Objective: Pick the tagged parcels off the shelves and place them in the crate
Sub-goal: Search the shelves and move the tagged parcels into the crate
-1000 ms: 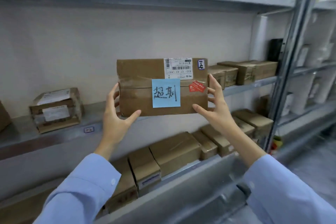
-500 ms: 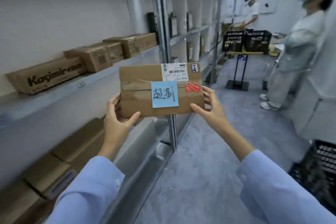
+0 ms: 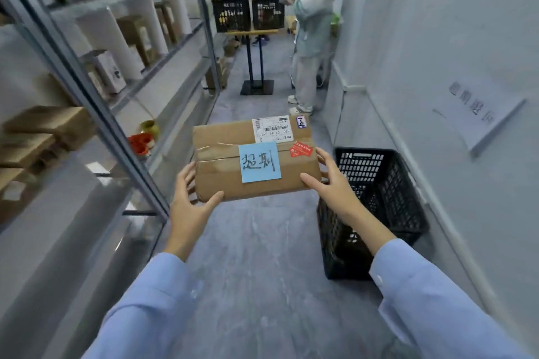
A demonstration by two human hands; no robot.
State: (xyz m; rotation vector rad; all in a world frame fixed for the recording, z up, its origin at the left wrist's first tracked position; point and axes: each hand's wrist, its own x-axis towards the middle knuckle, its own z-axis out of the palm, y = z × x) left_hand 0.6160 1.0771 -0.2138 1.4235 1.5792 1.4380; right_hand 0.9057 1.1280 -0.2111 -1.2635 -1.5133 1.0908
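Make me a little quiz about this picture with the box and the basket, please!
1. True or false: the brown cardboard parcel is already inside the black plastic crate.
2. What colour is the square sticky note on the parcel? A) yellow B) blue C) green
3. Fill in: the left hand and the right hand hold the parcel at its two ____.

Key
1. False; it is held in the air beside the crate.
2. B
3. ends
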